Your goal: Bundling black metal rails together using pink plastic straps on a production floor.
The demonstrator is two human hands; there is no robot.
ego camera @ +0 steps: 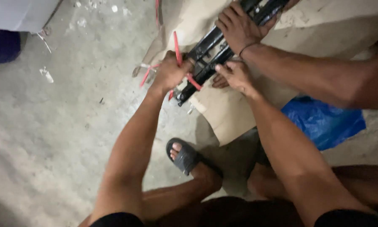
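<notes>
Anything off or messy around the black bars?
Yes, minor: the cardboard under the black bars is torn and ragged at its edge, and pale scraps litter the concrete floor. Nothing spilled.
</notes>
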